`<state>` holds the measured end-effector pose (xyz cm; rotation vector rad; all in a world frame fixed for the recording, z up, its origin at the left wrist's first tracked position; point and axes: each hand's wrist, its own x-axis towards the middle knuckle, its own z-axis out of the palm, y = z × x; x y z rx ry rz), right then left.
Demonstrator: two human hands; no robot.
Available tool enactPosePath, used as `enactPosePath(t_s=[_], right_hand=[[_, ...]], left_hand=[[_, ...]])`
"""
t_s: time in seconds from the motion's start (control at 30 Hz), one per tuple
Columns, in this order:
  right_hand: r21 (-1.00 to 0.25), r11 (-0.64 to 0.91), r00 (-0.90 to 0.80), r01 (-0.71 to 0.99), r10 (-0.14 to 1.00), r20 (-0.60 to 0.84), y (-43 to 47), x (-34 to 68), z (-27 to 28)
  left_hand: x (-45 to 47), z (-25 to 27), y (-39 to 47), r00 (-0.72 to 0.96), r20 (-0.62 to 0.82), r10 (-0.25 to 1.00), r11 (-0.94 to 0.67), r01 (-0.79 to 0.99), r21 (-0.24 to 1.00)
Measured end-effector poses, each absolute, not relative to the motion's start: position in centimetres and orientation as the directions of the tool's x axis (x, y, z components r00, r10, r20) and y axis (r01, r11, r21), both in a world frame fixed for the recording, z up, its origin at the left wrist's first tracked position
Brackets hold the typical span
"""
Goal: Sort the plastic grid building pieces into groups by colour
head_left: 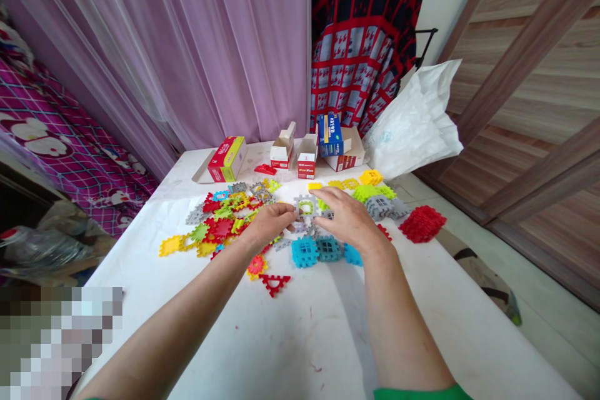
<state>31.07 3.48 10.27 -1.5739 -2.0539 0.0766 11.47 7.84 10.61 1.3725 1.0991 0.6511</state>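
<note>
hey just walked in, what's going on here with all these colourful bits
A person has their left hand and right hand around a grey notched building piece, the left fingers at its edge, the right ones spread. A mixed-colour heap lies to the left. Same-colour groups include blue pieces nearby and a red stack farther right. Cartons stand behind.

Could read nothing for certain: saw only small, blurred pale characters on the red-and-yellow box (227, 160), left of centre, and the blue box (330, 135), just above centre-right.
</note>
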Motion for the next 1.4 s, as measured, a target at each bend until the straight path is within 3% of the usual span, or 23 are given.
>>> enactPosePath(t_s=[0.7, 1.23, 1.4], right_hand=[[-0.402, 0.319, -0.183, 0.859, 0.922, 0.340, 2.9, 31.0, 10.9], [-0.353, 0.358, -0.185, 0.864, 0.880, 0.437, 2.9, 30.7, 11.2], [-0.425, 0.374, -0.183, 0.824, 0.886, 0.425, 2.8, 30.2, 10.6]], left_hand=[[11.4, 10.1, 7.6, 0.370, -0.241, 0.897, 0.169, 0.216, 0.962], [12.1, 10.8, 6.9, 0.369, -0.199, 0.908, 0.146, 0.166, 0.975], [13.1, 10.0, 6.9, 0.383, -0.184, 0.905, 0.143, 0.132, 0.981]])
